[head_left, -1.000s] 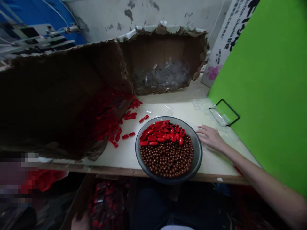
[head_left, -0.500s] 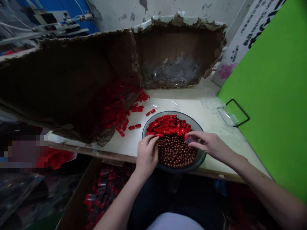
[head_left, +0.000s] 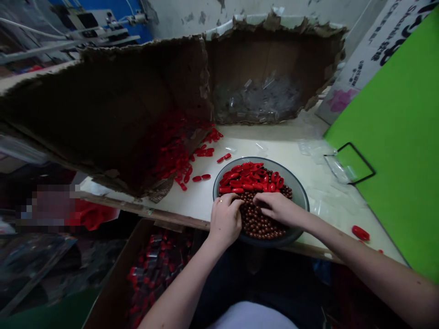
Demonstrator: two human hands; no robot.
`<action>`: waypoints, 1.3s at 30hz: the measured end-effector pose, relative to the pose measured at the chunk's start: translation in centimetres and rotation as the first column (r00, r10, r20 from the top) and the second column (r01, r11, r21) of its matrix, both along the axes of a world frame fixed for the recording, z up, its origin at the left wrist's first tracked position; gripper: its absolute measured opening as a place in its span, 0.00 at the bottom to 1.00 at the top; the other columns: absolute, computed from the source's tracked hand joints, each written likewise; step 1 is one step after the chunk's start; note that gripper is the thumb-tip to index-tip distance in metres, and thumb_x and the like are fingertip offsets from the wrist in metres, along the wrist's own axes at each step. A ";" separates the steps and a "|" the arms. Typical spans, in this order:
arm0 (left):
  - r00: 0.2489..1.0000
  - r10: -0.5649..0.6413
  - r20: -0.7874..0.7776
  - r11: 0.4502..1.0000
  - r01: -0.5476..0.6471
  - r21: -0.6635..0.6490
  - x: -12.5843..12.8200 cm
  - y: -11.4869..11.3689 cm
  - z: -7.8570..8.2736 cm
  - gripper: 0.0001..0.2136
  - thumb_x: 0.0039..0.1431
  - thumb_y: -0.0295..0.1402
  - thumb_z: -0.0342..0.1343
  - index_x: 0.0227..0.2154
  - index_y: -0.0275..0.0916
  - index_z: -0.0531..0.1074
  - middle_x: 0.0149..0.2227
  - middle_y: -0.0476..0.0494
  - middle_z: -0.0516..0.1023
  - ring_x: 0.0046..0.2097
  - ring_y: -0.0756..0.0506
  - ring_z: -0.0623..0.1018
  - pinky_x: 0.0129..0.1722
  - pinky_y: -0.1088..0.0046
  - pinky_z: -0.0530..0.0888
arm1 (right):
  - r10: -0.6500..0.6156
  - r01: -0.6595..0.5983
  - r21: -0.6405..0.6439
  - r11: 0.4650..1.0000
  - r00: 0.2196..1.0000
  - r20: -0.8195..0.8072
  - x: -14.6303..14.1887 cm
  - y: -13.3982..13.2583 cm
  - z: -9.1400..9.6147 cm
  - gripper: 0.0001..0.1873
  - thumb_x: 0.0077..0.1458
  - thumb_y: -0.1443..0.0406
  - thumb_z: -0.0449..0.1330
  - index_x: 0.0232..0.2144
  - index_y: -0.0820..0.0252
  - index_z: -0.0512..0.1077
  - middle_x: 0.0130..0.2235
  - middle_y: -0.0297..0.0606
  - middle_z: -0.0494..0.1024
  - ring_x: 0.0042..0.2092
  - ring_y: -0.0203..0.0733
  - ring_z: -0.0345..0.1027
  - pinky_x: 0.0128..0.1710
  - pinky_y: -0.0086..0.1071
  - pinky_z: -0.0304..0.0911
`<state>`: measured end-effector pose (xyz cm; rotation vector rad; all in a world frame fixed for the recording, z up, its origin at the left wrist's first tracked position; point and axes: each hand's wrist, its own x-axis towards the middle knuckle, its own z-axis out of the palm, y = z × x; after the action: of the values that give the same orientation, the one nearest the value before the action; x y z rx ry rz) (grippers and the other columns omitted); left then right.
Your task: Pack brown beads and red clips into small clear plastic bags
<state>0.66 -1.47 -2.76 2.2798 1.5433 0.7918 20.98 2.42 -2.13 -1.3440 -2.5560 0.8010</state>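
A grey round bowl (head_left: 299, 194) sits at the table's front edge, holding brown round beads (head_left: 262, 226) and a heap of glossy red oval beads (head_left: 245, 178). My left hand (head_left: 224, 219) curls over the near rim, its fingers on the brown beads. My right hand (head_left: 277, 208) reaches in from the right, with its fingertips among the brown beads just below the red heap. Neither hand shows clearly whether it holds a bead. Many loose red beads (head_left: 202, 177) lie on the cream tabletop (head_left: 284, 146) left of the bowl.
Torn cardboard box walls (head_left: 103, 109) rise behind the bowl, with clear plastic pieces (head_left: 257, 100) inside. A red bead (head_left: 360, 233) lies at the right. A green board (head_left: 387, 137) stands beyond the table's right side. Below the front edge is a box of red packets (head_left: 154, 269).
Both hands have come over the bowl: my right hand slid in from the tabletop and my left rose from below the table. The view has shifted, and a red bead now shows at the right.
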 end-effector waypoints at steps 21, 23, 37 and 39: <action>0.992 -0.001 0.126 1.000 0.004 -0.020 0.0 0.0 0.6 0.16 0.59 0.23 0.47 0.47 0.40 0.72 0.48 0.41 0.76 0.50 0.43 0.74 0.51 0.60 0.67 | -0.506 0.079 -0.571 0.817 0.572 -0.646 1.5 -1.8 2.5 0.15 0.47 0.60 0.68 0.36 0.58 0.70 0.41 0.37 0.79 0.44 0.42 0.75 0.50 0.41 0.67; 0.972 -0.008 0.237 0.999 0.021 -0.049 0.2 0.1 1.1 0.16 0.60 0.26 0.49 0.50 0.41 0.70 0.49 0.41 0.75 0.51 0.43 0.73 0.53 0.60 0.67 | -0.494 0.098 -0.543 0.834 0.573 -0.655 1.4 -1.7 2.6 0.16 0.47 0.60 0.68 0.37 0.57 0.70 0.41 0.37 0.79 0.44 0.42 0.75 0.50 0.42 0.67; 0.405 0.211 0.890 0.833 0.402 -0.380 3.0 0.7 3.8 0.17 0.49 0.31 0.63 0.44 0.36 0.73 0.42 0.41 0.80 0.43 0.45 0.78 0.49 0.68 0.72 | -0.406 0.189 -0.373 0.908 0.611 -0.680 0.0 -2.0 5.5 0.25 0.52 0.59 0.64 0.52 0.51 0.64 0.46 0.40 0.78 0.46 0.45 0.75 0.49 0.42 0.70; 0.380 0.245 0.892 0.822 0.406 -0.399 2.8 0.7 3.9 0.17 0.48 0.31 0.64 0.43 0.35 0.74 0.40 0.42 0.81 0.42 0.46 0.78 0.48 0.69 0.72 | -0.390 0.237 -0.312 0.920 0.643 -0.659 1.0 -1.7 5.4 0.24 0.55 0.58 0.61 0.53 0.51 0.63 0.45 0.39 0.78 0.45 0.45 0.75 0.46 0.42 0.71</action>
<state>3.50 -0.73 1.12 1.0181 0.8586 1.1039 22.02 0.75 3.26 -1.1555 -1.6089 1.2273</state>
